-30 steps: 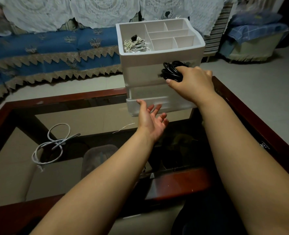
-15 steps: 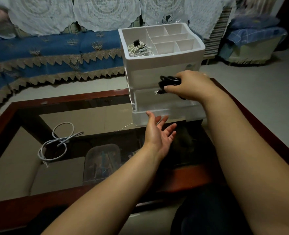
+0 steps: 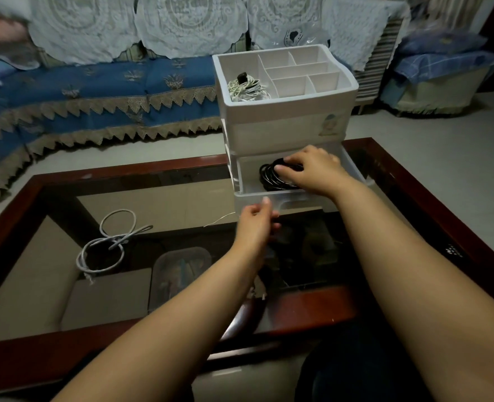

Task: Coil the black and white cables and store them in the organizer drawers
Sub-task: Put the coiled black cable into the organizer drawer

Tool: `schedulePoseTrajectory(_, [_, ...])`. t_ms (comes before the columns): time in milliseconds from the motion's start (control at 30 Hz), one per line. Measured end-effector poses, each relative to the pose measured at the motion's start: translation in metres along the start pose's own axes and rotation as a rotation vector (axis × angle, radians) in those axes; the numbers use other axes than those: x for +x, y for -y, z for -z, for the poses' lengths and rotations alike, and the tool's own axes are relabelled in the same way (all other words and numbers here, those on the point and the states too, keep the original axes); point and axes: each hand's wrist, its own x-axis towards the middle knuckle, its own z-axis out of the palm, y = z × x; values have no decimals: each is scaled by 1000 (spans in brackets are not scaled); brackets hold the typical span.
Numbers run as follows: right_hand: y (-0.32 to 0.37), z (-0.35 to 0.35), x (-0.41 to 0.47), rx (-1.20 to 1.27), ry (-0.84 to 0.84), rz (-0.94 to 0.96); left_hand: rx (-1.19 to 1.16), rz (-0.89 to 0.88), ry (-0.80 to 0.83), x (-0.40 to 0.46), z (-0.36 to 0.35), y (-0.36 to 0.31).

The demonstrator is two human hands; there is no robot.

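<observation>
A white organizer (image 3: 283, 123) stands on the far side of the glass table. Its lower drawer (image 3: 248, 197) is pulled out. A coiled black cable (image 3: 272, 178) lies inside that drawer, and my right hand (image 3: 309, 169) rests on top of it, fingers curled over the coil. My left hand (image 3: 257, 221) is at the drawer's front lip, thumb up against it and fingers curled under. A loosely looped white cable (image 3: 106, 245) lies on the glass at the left. Another white cable bundle (image 3: 247, 88) sits in the organizer's top tray.
The table is glass with a dark red wooden frame (image 3: 414, 181); a clear container (image 3: 182, 274) shows on the shelf beneath. A blue-covered sofa (image 3: 95, 91) runs behind the table, and a covered seat (image 3: 440, 79) stands at the far right.
My right hand has come down with the black coil from in front of the organizer into the open lower drawer. My left hand rose from palm-up below the drawer to its front lip.
</observation>
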Motion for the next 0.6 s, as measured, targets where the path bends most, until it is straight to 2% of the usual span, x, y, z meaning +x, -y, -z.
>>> schedulePoseTrajectory(67, [0, 6, -6, 145, 144, 50, 96, -201, -273, 5, 13, -3])
schedulePoseTrajectory(133, [-1, 7, -11, 78, 283, 61, 152, -497, -469, 11, 29, -14])
schedulePoseTrajectory(200, [-1, 6, -12, -47, 201, 53, 355, -783, -598, 25, 40, -35])
schedulePoseTrajectory(267, [3, 5, -16, -123, 28, 51, 635, -941, -583, 40, 41, -65])
schedulePoseTrajectory(333, [10, 1, -23, -189, -102, -1, 938, -963, -525, 51, 37, -94])
schedulePoseTrajectory(400, [13, -6, -27, -212, -143, -76, 1112, -899, -449, 64, 35, -118])
schedulePoseTrajectory(500, [12, -19, -33, -125, -130, -133, 1055, -732, -299, 81, 32, -131])
schedulePoseTrajectory(600, [7, -24, -36, -46, -216, -148, 934, -757, -262, 90, 31, -136])
